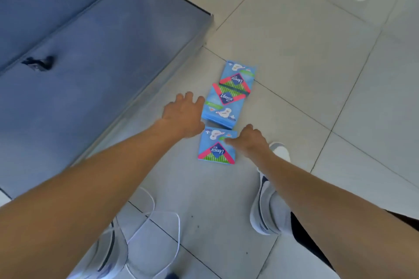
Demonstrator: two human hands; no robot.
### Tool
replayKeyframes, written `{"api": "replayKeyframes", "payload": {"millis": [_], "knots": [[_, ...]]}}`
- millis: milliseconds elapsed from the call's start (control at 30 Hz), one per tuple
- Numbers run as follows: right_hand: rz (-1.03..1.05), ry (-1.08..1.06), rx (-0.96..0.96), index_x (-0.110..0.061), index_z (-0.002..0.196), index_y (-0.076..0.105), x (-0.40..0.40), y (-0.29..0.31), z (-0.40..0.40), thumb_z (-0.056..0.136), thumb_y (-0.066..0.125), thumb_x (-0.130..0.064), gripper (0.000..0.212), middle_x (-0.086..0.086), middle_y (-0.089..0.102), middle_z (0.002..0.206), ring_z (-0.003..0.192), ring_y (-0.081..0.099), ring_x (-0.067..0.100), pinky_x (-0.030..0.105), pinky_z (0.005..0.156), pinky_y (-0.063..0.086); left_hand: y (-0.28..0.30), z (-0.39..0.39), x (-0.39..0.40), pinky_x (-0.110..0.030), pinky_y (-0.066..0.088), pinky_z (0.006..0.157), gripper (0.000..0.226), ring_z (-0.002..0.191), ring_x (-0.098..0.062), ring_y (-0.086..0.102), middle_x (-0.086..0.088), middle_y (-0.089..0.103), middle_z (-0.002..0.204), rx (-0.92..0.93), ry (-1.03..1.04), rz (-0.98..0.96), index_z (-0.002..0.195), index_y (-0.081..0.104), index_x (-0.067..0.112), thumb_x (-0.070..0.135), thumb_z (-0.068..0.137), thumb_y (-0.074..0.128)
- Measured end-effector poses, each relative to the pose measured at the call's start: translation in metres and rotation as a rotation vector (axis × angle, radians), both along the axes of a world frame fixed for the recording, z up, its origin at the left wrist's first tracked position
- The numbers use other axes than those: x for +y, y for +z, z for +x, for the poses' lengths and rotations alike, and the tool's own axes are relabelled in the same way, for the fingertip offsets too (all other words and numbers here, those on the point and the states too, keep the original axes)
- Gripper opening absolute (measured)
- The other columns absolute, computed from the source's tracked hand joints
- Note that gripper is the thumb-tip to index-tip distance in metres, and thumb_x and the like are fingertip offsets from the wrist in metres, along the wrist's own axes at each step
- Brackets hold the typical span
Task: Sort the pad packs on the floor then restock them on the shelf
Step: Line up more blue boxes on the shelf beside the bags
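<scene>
Two outstretched hands, left [181, 115] and right [248, 140], fingers loose, over three pad packs [223, 104].

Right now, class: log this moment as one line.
left hand: open beside middle pack | right hand: touching nearest pack | far pack: on floor

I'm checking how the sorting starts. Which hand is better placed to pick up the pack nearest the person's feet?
Probably the right hand: its fingertips already lie on the nearest pack. The left hand is spread beside the middle pack, so it suits that one better.
</scene>
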State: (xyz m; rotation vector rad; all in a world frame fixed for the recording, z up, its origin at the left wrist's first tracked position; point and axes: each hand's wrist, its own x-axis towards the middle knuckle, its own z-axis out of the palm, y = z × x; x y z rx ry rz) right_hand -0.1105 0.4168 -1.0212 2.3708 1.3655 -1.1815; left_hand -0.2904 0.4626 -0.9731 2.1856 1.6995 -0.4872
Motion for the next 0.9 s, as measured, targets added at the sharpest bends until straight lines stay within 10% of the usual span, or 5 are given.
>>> {"api": "replayKeyframes", "payload": {"millis": [667,900], "knots": [[-0.028,-0.347,0.064,-0.014,0.123,0.036,0.002,-0.073,-0.029,0.060,0.084,-0.057,0.090,0.012,0.047,0.128,0.121,0.047,0.029,0.036,0.086,0.044,-0.091,0.043,0.048,-0.039,0.045,0.085,0.086,0.123,-0.029,0.043,-0.013,0.037,0.139,-0.142,0.091,0.085,0.146,0.022,0.017,0.065,0.083,0.058],[-0.031,-0.343,0.046,-0.013,0.123,0.042,-0.014,-0.075,-0.009,0.057,0.084,-0.060,0.092,0.008,0.046,0.125,0.121,0.047,0.026,0.037,0.090,0.046,-0.107,0.053,0.065,-0.040,0.046,0.084,0.091,0.116,-0.033,0.053,-0.015,0.050,0.130,-0.337,0.514,-0.100,0.138,0.028,0.014,0.059,0.073,0.074]]}}
